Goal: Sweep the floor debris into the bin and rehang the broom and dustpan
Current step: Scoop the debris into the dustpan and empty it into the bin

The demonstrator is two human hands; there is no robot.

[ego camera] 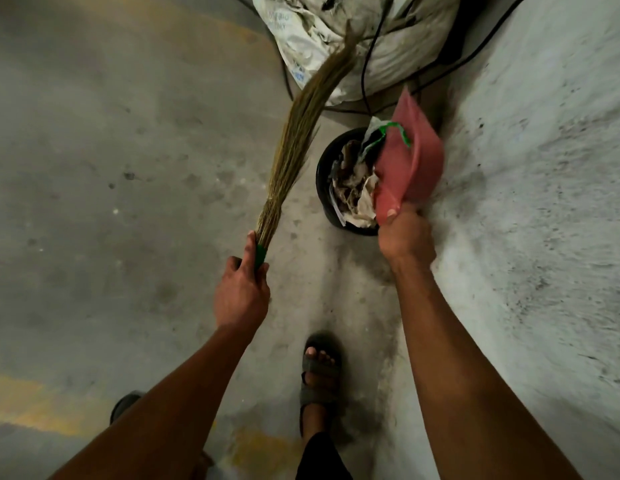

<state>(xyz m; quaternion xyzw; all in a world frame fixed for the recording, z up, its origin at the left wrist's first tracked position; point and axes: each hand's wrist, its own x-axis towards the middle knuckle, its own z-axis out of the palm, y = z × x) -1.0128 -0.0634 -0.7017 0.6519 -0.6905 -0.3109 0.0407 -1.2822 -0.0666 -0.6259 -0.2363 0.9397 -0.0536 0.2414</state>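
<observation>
Head view, looking down. My left hand (241, 292) curled around the green handle (260, 255) of the broom (294, 147); this grip was closed on the handle's top end, with the index finger laid straight along it. The straw bristles ran up and away from the hand, slanting to the right, and their tips reached the white sack (339, 39) at the top of the view. The broom was held off the floor (111, 150).

My right hand (403, 237) gripped the handle of the pink dustpan (419, 157), thumb on top and fingers wrapped beneath. The pan extended forward and up from this grip, tilted steeply, with its open side turned left over the bin (324, 178). A green loop of cord (396, 131) showed at the pan's upper edge. The pan was blurred, so its exact edge could not be told.

The black round bin stood on the floor just ahead of my right hand and between the two grips. Crumpled paper and scraps (353, 188) filled it to the rim, touching the pan's lower edge.

Black cables (367, 64) trailed over the sack behind the bin. My foot in a grey sandal (320, 372) stood below the bin. A rough white wall (544, 150) rose at the right.
</observation>
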